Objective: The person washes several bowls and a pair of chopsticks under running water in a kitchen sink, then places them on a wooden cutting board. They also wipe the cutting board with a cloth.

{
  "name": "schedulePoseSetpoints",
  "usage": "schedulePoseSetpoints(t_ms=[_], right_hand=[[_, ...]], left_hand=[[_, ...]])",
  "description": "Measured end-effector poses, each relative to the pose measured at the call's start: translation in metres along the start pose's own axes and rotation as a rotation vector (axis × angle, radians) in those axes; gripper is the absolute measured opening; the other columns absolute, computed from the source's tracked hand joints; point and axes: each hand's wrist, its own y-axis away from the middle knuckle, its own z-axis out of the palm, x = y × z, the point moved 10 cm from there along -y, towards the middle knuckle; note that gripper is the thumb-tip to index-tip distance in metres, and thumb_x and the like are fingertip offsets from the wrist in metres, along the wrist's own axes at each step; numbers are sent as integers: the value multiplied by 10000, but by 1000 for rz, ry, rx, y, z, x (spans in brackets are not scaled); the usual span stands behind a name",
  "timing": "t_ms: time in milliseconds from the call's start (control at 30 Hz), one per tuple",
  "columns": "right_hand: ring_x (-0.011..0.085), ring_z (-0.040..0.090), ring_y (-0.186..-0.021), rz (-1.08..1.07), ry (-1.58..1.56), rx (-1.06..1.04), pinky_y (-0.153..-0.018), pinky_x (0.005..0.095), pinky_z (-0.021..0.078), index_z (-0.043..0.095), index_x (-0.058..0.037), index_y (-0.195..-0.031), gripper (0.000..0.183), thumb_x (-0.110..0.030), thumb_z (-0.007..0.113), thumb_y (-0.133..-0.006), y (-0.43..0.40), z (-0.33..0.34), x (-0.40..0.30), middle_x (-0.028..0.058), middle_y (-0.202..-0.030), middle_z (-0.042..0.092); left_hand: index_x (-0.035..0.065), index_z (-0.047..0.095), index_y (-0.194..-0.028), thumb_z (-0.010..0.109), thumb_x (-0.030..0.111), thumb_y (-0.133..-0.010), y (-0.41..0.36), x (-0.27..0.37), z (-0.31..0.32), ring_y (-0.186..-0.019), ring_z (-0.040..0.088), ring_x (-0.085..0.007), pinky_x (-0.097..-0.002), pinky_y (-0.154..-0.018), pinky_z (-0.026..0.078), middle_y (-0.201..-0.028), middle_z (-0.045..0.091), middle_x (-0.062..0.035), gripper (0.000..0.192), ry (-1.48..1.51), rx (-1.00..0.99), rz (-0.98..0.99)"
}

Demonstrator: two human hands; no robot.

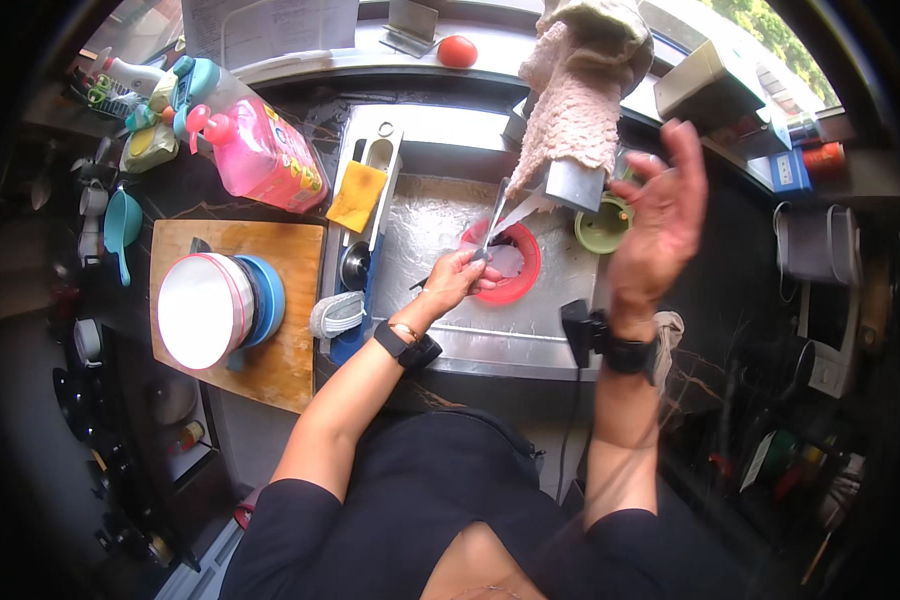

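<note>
My left hand (461,279) is closed around the handle of a metal utensil (501,202) whose far end points up towards the faucet; its exact kind is unclear. Water (521,211) falls from the square metal faucet (574,184), which has a pink cloth (573,112) draped over it. Below the stream, a red plastic strainer basket (531,279) sits in the stainless steel sink (427,217), next to my left hand. My right hand (660,217) is raised to the right of the faucet, fingers apart, holding nothing. A green bowl (596,244) lies partly behind it.
Left of the sink, a caddy (345,225) holds a yellow sponge (357,196) and a brush (339,315). Stacked round containers (206,311) stand on a wooden cutting board (300,375). A pink pump bottle (270,161) is behind them. A tomato (457,52) rests on the windowsill.
</note>
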Motion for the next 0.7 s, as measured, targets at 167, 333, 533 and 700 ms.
schedulePoseSetpoints(t_ms=[167, 333, 533, 700], right_hand=[[78, 547, -797, -96, 444, -410, -699, 198, 456, 614, -21, -1154, 355, -132, 711, -831, -75, 50, -53, 63, -992, 623], [151, 596, -735, -403, 370, 85, -619, 243, 498, 541, -6, -1134, 274, -126, 602, -895, -81, 5, -68, 91, -956, 620], [139, 579, -741, -169, 124, 556, -621, 248, 485, 490, -12, -1040, 171, -104, 569, -920, 3, -103, -84, 80, -903, 594], [38, 480, -680, 460, -10, 122, -582, 182, 403, 513, -118, -1045, 185, -191, 616, -909, 115, -60, 108, -39, -841, 531]], left_hand=[[9, 543, -1109, 500, 211, -963, 5, 4, 17, -841, 644, -109, -213, -686, 510, -1016, 659, -88, 253, 58, -64, 4], [20, 570, -1071, 492, 242, -965, 13, -3, 15, -852, 649, -117, -215, -691, 511, -985, 666, -82, 257, 79, -30, -20], [32, 584, -1057, 476, 271, -972, 13, -7, 21, -772, 622, -93, -220, -678, 499, -907, 656, -45, 276, 88, -39, -23], [67, 576, -1056, 440, 285, -987, 13, -5, 37, -653, 527, -65, -203, -631, 467, -790, 579, 7, 266, 230, -109, 100]])
